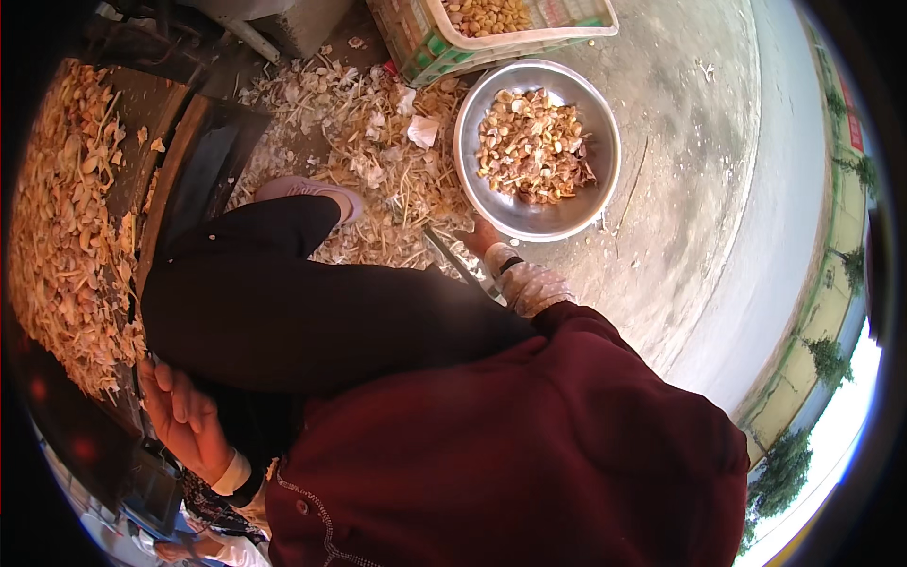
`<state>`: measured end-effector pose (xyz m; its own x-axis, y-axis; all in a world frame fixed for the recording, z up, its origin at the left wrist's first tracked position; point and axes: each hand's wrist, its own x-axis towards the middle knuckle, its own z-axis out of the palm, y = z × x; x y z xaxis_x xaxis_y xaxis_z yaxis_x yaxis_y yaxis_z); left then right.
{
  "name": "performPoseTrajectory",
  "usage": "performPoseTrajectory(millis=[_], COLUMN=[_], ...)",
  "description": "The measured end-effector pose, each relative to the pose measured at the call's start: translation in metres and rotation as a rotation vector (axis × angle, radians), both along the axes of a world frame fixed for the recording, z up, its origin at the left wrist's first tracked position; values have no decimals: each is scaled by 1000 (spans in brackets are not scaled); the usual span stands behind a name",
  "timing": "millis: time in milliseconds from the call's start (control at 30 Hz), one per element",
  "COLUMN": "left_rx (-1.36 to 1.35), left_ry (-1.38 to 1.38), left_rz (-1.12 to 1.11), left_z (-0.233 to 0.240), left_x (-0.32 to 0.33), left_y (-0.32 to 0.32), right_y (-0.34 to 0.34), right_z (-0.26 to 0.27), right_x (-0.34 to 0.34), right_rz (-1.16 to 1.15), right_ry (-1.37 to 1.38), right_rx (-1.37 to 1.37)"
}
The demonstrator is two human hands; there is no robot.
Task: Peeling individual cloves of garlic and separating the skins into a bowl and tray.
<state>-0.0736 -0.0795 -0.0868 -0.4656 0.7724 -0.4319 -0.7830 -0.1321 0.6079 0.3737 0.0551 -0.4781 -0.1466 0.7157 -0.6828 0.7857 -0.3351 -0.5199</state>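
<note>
My left hand point(181, 414) is at the near edge of a worktop, palm partly showing and fingers loosely bent. I see nothing held in it. Across that worktop spreads a long heap of what look like garlic cloves point(71, 234), mixed with dry skins and stalks. My right hand point(480, 237) hangs low beside the rim of a steel basin point(608, 156); whether it touches the rim is unclear, and its fingertips are hard to make out. Inside the basin lies a pile of cloves and brownish skins point(533, 145).
Papery skins and stalks point(397, 170) litter the floor around my shoe point(312, 191). Beyond the basin stands a plastic crate point(510, 44) holding cloves point(489, 15). A thin metal bar point(453, 256) slants beside my right hand. At lower left another person's hand point(181, 551) shows.
</note>
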Motion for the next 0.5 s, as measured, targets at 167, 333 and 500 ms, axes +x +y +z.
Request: performPoseTrajectory(millis=[167, 333, 500], left_rx=[-28, -30, -21], left_ry=[21, 18, 15], left_rz=[17, 28, 36], left_z=[1, -1, -6], left_x=[-1, -2, -3], left_y=[-2, -4, -6], right_y=[2, 7, 5], right_z=[3, -9, -43], right_x=[-6, 13, 56], right_rz=[-44, -118, -227], right_ry=[-144, -232, -415], right_rx=[59, 126, 243])
